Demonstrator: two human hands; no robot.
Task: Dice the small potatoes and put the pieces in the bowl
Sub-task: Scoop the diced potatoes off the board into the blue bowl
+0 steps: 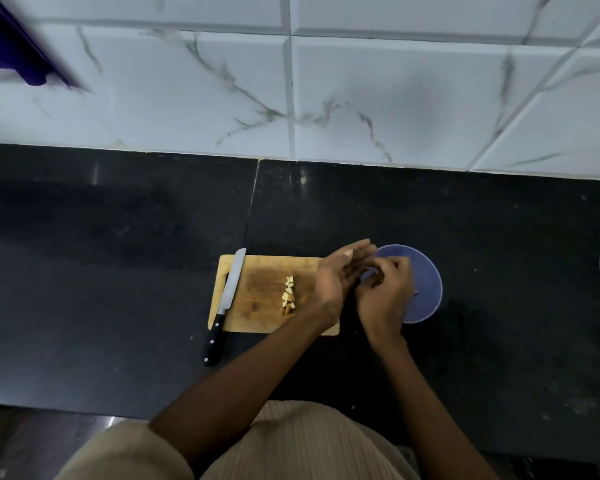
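Two hands meet over the purple bowl [426, 289], right of centre on the dark tabletop [118, 271]. I judge they are dropping pieces in. The left hand [336, 275] is spread flat like a scoop; the right hand [385, 289] has curled fingers, holding what I cannot tell. Left of them, the wooden board [257, 299] keeps a few potato cubes [289, 294]. The knife [227, 299] rests unused on its left edge.
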